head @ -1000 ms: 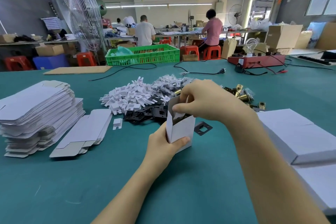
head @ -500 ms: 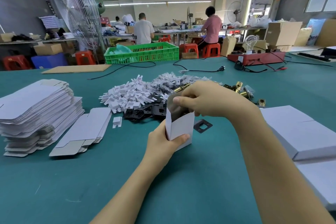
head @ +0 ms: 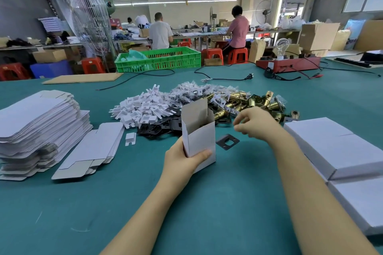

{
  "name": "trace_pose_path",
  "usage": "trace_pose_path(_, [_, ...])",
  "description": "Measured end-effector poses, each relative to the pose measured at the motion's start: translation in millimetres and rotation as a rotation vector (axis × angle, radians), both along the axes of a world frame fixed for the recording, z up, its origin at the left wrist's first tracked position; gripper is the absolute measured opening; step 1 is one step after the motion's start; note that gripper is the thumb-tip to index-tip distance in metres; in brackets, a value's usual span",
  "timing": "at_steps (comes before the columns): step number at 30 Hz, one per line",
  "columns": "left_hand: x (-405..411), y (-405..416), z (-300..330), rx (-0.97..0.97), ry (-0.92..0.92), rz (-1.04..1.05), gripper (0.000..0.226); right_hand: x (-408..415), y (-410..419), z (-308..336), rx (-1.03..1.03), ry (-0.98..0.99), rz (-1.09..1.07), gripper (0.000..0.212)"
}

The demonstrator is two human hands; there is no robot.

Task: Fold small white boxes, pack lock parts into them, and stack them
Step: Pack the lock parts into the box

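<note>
- Your left hand (head: pixel 182 157) grips the small white cardboard box (head: pixel 200 130) from below, thumb across its front face; the box stands upright on the teal felt-covered table (head: pixel 207 203), top flap raised, mouth open. What lies inside is too dark to tell.
- Your right hand (head: pixel 256 124) hovers just right of the box, apart from it, fingers loosely curled and holding nothing you can see.
- A lone black square metal plate (head: pixel 227 141) lies between the box and your right forearm.
- To your right sit closed white boxes in a stack (head: pixel 335 149); to your left, a tall pile of flat white box blanks (head: pixel 37 122) and a smaller fanned set of blanks (head: pixel 93 149), with one white plastic clip (head: pixel 130 138) beside it.
- Behind the box, the lock parts lie in heaps: white plastic inserts (head: pixel 143 107), black plates (head: pixel 159 128), bagged small parts (head: pixel 196 91) and brass latch bodies (head: pixel 250 101).
- Farther on: a black power cord (head: pixel 223 77), a green plastic crate (head: pixel 159 59), a red tester box with a clear bulb (head: pixel 288 64).
- No writing or label is readable anywhere.
- Two people sit on red stools at far benches, backs to you.
</note>
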State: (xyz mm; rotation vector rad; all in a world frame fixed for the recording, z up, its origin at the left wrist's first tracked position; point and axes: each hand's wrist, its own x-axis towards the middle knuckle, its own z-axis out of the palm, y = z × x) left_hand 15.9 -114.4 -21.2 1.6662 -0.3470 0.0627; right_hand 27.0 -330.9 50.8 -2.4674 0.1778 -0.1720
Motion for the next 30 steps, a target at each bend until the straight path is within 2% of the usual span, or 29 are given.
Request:
trace_pose_path(3, [1.6,-0.2,-0.7,-0.01,0.018,0.01,0.039,9.4,1.5,-25.8,0.019,-0.006,-0.033,0.011])
trace_pose_path(6, [2.1,-0.3,-0.8,0.007,0.02,0.019,0.037,13.6,6.2,-41.9,-0.026,0.047,0.028,0.014])
trace_pose_path(9, [2.2,-1.0,-1.0,0.017,0.019,0.02,0.037,15.6,6.1,-46.8,-0.062,0.042,0.035,0.009])
trace_pose_path(14, [2.3,-1.5,-1.7,0.0,0.031,0.022,0.037,14.5,1.7,-48.0,-0.05,-0.008,0.043,0.013])
trace_pose_path(16, [2.7,-1.6,-2.2,-0.005,0.035,0.023,0.038,14.7,2.2,-46.6,0.128,-0.032,-0.008,0.012])
trace_pose_path(18, [3.1,-1.6,-2.7,-0.011,0.042,0.023,0.038,14.5,3.9,-42.3,0.514,-0.064,-0.068,0.011])
trace_pose_path(21, [1.9,-1.1,-1.6,-0.006,0.047,0.019,0.038,9.7,0.6,-33.2,1.205,-0.039,-0.145,0.01])
trace_pose_path(24, [1.4,-0.4,-0.5,0.002,0.058,0.019,0.038,4.4,-8.8,-30.9,1.651,0.05,-0.173,0.008])
trace_pose_path(27, [1.5,-0.5,-0.3,0.002,0.074,0.021,0.037,3.9,-15.9,-31.1,1.758,0.037,-0.156,0.031])
trace_pose_path(30, [1.3,-0.5,-0.5,-0.004,0.086,0.029,0.037,2.3,-17.1,-28.9,1.753,0.001,-0.2,0.032])
